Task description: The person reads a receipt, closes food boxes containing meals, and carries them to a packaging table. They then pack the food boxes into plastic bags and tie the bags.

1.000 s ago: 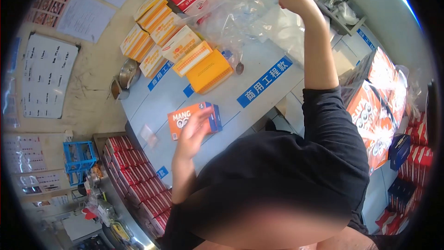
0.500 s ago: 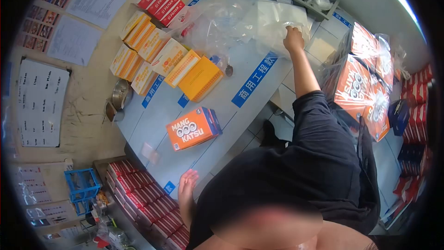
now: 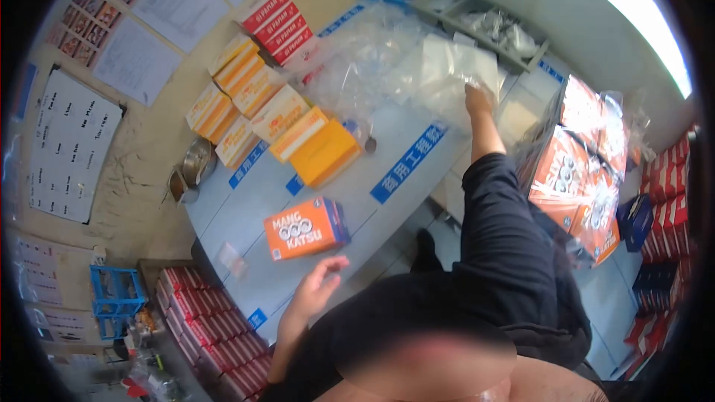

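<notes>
My right hand (image 3: 478,98) reaches to the back of the table, its fingers closed on the edge of a clear plastic bag in a stack of plastic bags (image 3: 447,67). My left hand (image 3: 319,287) hovers by the table's front edge with fingers apart, holding nothing. Just beyond it an orange and blue box (image 3: 294,234) printed "Mang Katsu" sits on the table, not touched by the hand. A small clear packet (image 3: 232,259) lies left of that box.
Yellow and white boxes (image 3: 320,156) and red boxes (image 3: 281,30) are stacked along the wall. Bagged orange boxes (image 3: 570,171) stand at the right. A grey tray (image 3: 447,18) sits at the back. Stacked red boxes (image 3: 208,320) are below the left table end.
My left hand has come up and to the right, closer to the orange box. My right hand stays at the plastic bags, its fingers now closed on an edge. The view has tilted slightly.
</notes>
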### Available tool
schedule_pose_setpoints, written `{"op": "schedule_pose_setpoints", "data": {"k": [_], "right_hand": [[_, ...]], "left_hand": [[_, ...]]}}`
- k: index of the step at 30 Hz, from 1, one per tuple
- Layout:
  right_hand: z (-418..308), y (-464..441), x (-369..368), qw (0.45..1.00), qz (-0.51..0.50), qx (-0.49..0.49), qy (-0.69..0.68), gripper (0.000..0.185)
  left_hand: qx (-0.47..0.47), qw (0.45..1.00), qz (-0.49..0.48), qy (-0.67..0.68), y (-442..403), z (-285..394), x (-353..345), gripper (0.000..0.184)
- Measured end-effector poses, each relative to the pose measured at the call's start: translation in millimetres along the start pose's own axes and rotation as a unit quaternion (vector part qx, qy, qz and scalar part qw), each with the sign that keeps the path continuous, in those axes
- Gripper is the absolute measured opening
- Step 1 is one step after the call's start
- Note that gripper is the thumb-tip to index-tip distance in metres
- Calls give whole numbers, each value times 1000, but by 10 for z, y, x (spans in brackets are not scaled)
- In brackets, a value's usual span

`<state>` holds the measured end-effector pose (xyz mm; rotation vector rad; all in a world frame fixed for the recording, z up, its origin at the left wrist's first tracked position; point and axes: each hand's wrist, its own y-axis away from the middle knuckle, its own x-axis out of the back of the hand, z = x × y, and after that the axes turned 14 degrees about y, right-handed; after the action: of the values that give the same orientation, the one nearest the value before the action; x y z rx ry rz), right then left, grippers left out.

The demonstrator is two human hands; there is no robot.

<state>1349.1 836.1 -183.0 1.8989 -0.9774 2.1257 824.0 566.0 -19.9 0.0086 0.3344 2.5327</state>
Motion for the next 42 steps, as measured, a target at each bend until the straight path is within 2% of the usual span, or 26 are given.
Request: {"op": "schedule_pose_setpoints", "data": {"k": [3,5,6,7,8,10,12,14,16,18,20,21,23,24,26,27,28,30,31,32,35,37,38,39,40,42], "right_hand": [[-156,113,28,994,-49,-40,-84,31],[-402,425,542,957,-242,120,-105,32],[-550,580,937,915,-331,201,-112,32],[-731,1017,1568,822,-457,130,-314,35],[-902,1471,1958,777,-492,228,-320,33],[-1217,2359,2251,659,-461,482,-346,22],[-1433,2806,2966,614,-550,511,-245,21],[-1383,2778,3179,704,-397,499,-312,20],[-1356,2608,3266,675,-405,392,-475,18],[-1434,2529,3414,757,-217,396,-472,32],[-1683,2565,3397,774,-155,426,-442,52],[-1873,2631,3273,742,-109,410,-519,54],[-2104,2822,3318,584,-192,395,-682,68],[-2170,2862,3255,581,-195,400,-681,68],[-2325,2939,3028,516,-560,412,-500,89],[-2346,3049,3111,515,-610,375,-470,92],[-2359,3226,3107,511,-615,377,-467,92],[-2367,3596,3104,332,-587,282,-683,69],[-2412,3778,3171,303,-580,317,-687,60],[-2442,3925,3251,299,-586,322,-681,60],[-2591,4232,3404,410,-531,551,-496,61],[-2729,4408,3250,344,-616,448,-550,44],[-2813,4345,3153,345,-612,457,-546,44],[-2907,4211,3034,313,-652,287,-628,36],[-2962,4074,2956,269,-668,103,-686,29],[-2920,3740,3079,278,-721,41,-633,33]], "left_hand": [[42,996,-23,71,-25,-242,14,37],[95,981,-44,161,-124,-323,-7,44],[132,957,-63,252,-226,-379,-50,51],[161,936,-87,299,-329,-489,-108,57],[187,912,-109,348,-445,-585,-175,63],[224,847,-91,474,-654,-619,-259,67],[157,878,-131,433,-677,-424,-126,58],[-34,935,180,305,-637,-519,-42,43],[-61,962,215,155,-227,-167,223,32],[16,969,233,78,221,220,334,26],[-156,980,91,-83,589,245,409,21],[-119,987,52,-98,775,343,411,23],[-144,980,41,-129,1067,363,501,23],[-169,972,23,-163,1204,337,563,23],[-153,967,140,-148,1531,132,705,27],[-164,971,164,-60,1653,68,784,31],[-171,967,186,30,1769,5,819,35],[-166,958,225,62,1966,-97,811,37],[-166,948,257,88,2057,-131,788,40],[-167,945,267,91,2106,-125,726,40],[-157,905,299,259,2184,-31,627,41],[-159,912,234,296,2269,-23,650,48],[-257,900,139,324,2410,-179,915,53],[-339,869,25,359,2551,-334,1180,58],[-399,835,134,356,2688,-248,1104,57],[-409,839,61,352,2940,-301,1125,56]]}}
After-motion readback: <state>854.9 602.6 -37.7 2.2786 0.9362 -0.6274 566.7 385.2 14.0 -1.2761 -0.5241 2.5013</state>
